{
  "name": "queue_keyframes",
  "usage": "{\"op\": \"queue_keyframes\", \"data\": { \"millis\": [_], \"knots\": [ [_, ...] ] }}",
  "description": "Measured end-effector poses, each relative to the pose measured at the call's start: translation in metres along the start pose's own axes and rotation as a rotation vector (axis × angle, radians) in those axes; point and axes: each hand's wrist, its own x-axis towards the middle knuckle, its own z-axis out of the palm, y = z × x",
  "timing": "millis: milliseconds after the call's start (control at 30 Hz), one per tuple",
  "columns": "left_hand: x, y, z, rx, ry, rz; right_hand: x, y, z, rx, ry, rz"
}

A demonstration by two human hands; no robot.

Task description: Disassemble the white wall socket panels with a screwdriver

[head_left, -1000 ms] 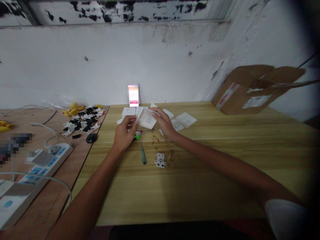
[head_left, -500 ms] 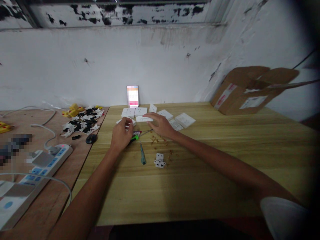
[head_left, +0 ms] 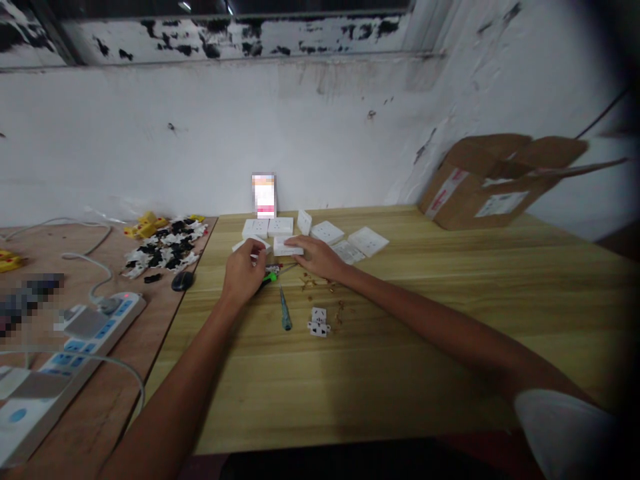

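Observation:
My right hand [head_left: 319, 256] reaches in from the right, its fingers over the top and its thumb at the near right corner of a white wall socket [head_left: 283, 251]. My left hand [head_left: 243, 270] has curled fingers beside another white socket plate [head_left: 243, 245]; anything inside them is hidden. Just under my hands lie green-handled pliers [head_left: 269, 278], partly covered. A screwdriver with a translucent teal handle [head_left: 285, 317] points away from me. To its right rests a white socket insert [head_left: 319, 322], near small brass pieces [head_left: 307, 283].
Two white sockets [head_left: 255, 228] stand below a lit phone [head_left: 264, 195] at the wall. More white plates [head_left: 369, 241] lie to the right, before a cardboard box [head_left: 475, 180]. At left are a black mouse [head_left: 183, 281], a power strip [head_left: 95, 347] and a heap of black-and-white parts [head_left: 170, 247].
The socket under my right hand has tipped so that more of its face shows. My right hand has come slightly lower with it. My left hand has hardly moved.

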Motion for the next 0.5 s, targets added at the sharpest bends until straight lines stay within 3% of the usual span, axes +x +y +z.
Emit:
{"op": "queue_keyframes", "data": {
  "millis": [300, 500],
  "knots": [
    [0.001, -0.001, 0.000, 0.029, -0.009, -0.011, 0.006, -0.001, -0.007, 0.016, 0.059, -0.002],
    [0.001, 0.004, -0.004, 0.106, -0.036, 0.052, 0.021, 0.000, -0.031, -0.040, 0.165, -0.014]
  ]
}}
